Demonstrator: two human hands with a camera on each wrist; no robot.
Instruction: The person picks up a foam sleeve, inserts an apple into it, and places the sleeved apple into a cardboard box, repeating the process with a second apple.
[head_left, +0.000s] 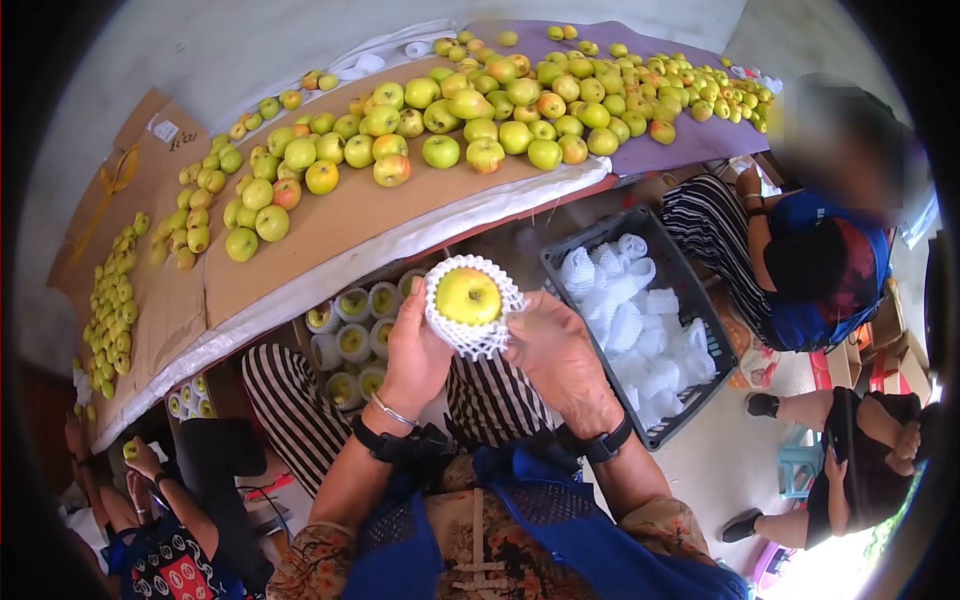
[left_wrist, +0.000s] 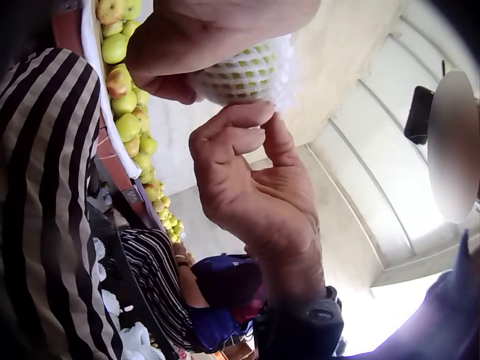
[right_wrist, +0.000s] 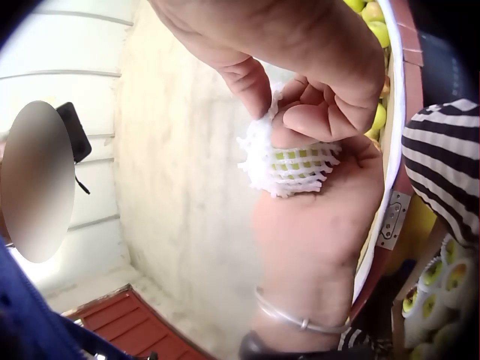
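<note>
A yellow-green apple [head_left: 469, 296] sits inside a white foam net sleeve [head_left: 478, 342], its top showing through the opening. My left hand [head_left: 416, 352] grips the sleeved apple from the left side. With thumb and fingertips, my right hand [head_left: 562, 358] pinches the net's edge on the other side. The left wrist view shows the right hand [left_wrist: 259, 176] with bent fingers at the sleeve [left_wrist: 251, 71]. Green skin shows through the mesh [right_wrist: 296, 166] in the right wrist view, where the left hand [right_wrist: 319, 217] lies behind it.
Many loose apples [head_left: 440, 152] cover the cardboard-topped table [head_left: 330, 235] ahead. Beneath its edge, a box holds several sleeved apples [head_left: 352, 342]. A dark crate [head_left: 650, 437] of foam nets [head_left: 640, 335] stands at right. Other people [head_left: 815, 240] sit on both sides.
</note>
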